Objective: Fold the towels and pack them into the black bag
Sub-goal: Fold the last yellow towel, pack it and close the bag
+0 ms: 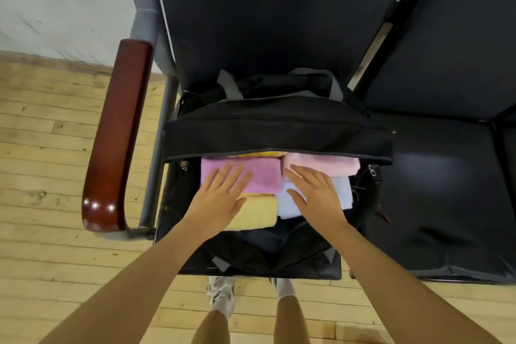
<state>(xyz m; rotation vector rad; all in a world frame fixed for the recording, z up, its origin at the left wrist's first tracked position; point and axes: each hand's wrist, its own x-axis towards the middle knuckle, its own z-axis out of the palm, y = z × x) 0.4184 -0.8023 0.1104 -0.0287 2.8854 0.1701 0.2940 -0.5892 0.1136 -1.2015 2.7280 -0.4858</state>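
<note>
Apparently we were nearly finished: four folded towels (241, 176) lay inside the open black bag (279, 131) on the chair, our left hand (220, 198) and right hand (315, 195) spread flat upon them; closing remained.

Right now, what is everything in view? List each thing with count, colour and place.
black bag: one, black, open on the left seat.
purple towel: one, folded, in the bag, far left.
pink towel: one, folded, far right.
yellow towel: one, folded, near left.
pale blue towel: one, folded, near right.
yellow cloth edge: one, under the bag's flap.
seats: two, dark, side by side.
armrest: one, reddish-brown, left.
floor: light wood.
shoes: pale, below the seat.
hands: left hand, right hand, flat on the towels.
</note>
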